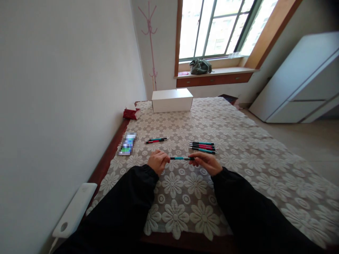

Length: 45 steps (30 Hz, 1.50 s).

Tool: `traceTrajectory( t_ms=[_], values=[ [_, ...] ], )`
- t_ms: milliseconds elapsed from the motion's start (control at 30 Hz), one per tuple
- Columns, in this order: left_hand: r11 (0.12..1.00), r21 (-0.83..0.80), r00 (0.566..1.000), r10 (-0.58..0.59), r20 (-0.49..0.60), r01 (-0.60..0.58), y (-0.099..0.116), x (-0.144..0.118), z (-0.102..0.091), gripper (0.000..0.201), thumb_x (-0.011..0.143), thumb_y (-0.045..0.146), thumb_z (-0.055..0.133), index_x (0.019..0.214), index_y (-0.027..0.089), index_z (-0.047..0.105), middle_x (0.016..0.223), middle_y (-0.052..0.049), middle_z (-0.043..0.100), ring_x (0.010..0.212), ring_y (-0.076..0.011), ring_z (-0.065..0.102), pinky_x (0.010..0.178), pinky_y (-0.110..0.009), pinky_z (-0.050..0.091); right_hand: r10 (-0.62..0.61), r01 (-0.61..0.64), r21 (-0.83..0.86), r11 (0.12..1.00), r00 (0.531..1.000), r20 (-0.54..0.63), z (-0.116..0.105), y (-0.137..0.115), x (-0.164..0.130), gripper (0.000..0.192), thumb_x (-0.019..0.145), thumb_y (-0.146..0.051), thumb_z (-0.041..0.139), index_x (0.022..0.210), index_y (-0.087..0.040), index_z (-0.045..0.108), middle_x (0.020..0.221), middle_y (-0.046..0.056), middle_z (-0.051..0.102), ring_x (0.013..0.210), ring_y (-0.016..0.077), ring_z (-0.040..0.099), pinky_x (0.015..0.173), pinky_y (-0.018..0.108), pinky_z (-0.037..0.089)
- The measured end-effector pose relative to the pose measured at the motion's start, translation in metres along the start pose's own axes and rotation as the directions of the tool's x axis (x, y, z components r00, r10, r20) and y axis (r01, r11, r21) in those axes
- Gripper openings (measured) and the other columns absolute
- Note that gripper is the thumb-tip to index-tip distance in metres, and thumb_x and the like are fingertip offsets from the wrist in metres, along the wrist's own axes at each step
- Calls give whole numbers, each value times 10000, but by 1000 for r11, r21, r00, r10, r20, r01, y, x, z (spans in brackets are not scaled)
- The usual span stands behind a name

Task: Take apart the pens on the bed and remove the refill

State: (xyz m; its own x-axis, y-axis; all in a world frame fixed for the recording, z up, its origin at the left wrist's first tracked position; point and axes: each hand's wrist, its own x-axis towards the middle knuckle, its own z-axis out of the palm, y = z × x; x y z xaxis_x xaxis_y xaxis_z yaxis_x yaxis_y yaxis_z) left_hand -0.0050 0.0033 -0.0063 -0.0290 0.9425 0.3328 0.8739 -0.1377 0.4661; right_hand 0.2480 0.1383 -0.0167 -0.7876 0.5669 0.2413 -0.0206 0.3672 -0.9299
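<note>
A teal and black pen (180, 158) stretches level between my two hands, above the flowered tablecloth. My left hand (159, 161) pinches its left end, and my right hand (206, 162) has its fingers closed on the dark right end. Just beyond my right hand lies a row of several pens (202, 147), teal, red and black, side by side. Two more pens, one teal and one red (156, 140), rest together past my left hand. The tips of the held pen are partly covered by my fingers.
A phone (128, 144) lies at the left of the lace tablecloth (173, 185). Farther back are a red tissue pack (131, 113) and a white box (172, 101). A white power strip-like device (75, 210) sits by the wall at the near left.
</note>
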Motion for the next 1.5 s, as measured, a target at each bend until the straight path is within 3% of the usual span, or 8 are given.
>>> traceTrajectory(
  t_ms=[200, 433, 600, 733, 833, 967, 1133, 1500],
  values=[
    [989, -83, 993, 119, -2, -119, -2, -1, 1, 488, 1017, 467, 351, 764, 208, 678, 847, -58, 701, 925, -214, 563, 885, -372, 407, 14, -81, 427, 901, 987, 158, 4, 9, -1, 364, 849, -489, 722, 995, -161, 665, 680, 23, 683, 562, 134, 600, 556, 276, 475],
    [992, -54, 993, 119, 2, -118, 0, -1, 0, 448, 1013, 462, 387, 805, 217, 699, 851, -56, 705, 943, -214, 574, 887, -372, 411, 54, -177, 526, 832, 969, 240, 2, 2, -3, 419, 840, -518, 719, 1048, -160, 655, 745, 46, 701, 600, 147, 613, 573, 291, 465],
    [995, -14, 995, 95, -2, -95, -2, 0, 2, 370, 992, 441, 459, 871, 211, 721, 861, -66, 709, 955, -226, 581, 876, -377, 437, 114, -177, 268, 947, 965, 235, -3, 0, -1, 395, 871, -499, 673, 1074, -161, 656, 811, 63, 727, 644, 148, 626, 576, 267, 449],
    [999, -5, 999, 44, 18, -44, -2, 0, 4, 243, 936, 422, 583, 961, 235, 735, 930, -59, 726, 1010, -240, 592, 932, -403, 445, 173, -164, -112, 980, 982, 76, -5, 6, 2, 327, 895, -479, 598, 1004, -176, 658, 785, 53, 720, 658, 159, 620, 593, 275, 457],
    [999, 15, 999, -42, 17, 42, -4, 1, 4, 237, 889, 367, 650, 1081, 243, 711, 1034, -56, 730, 1080, -251, 592, 964, -419, 447, 94, -111, -477, 872, 994, -60, -17, 10, 2, 207, 874, -384, 579, 915, -203, 672, 810, 45, 710, 718, 181, 634, 678, 309, 481],
    [982, 110, 988, -151, -39, 155, -16, 3, 0, 313, 868, 355, 652, 1154, 231, 676, 1184, -76, 694, 1174, -276, 560, 1011, -441, 435, 46, -213, -798, 565, 973, -227, -46, 10, -3, 152, 876, -301, 558, 942, -239, 680, 904, 53, 703, 825, 218, 642, 748, 334, 472],
    [949, 213, 971, -211, -112, 231, -43, 6, -8, 426, 870, 362, 627, 1268, 211, 611, 1366, -95, 608, 1299, -287, 494, 1083, -439, 414, -5, -235, -910, 343, 968, -252, -61, 7, -7, 74, 879, -293, 603, 878, -241, 657, 948, 49, 697, 905, 227, 624, 742, 309, 446],
    [882, 295, 930, -346, -125, 368, -78, 7, -10, 494, 907, 325, 525, 1378, 177, 505, 1458, -127, 542, 1382, -282, 449, 1145, -436, 376, 67, -326, -904, 276, 945, -320, -67, 5, -10, 37, 875, -236, 603, 875, -223, 638, 986, 49, 665, 943, 219, 604, 736, 308, 412]
  ],
)
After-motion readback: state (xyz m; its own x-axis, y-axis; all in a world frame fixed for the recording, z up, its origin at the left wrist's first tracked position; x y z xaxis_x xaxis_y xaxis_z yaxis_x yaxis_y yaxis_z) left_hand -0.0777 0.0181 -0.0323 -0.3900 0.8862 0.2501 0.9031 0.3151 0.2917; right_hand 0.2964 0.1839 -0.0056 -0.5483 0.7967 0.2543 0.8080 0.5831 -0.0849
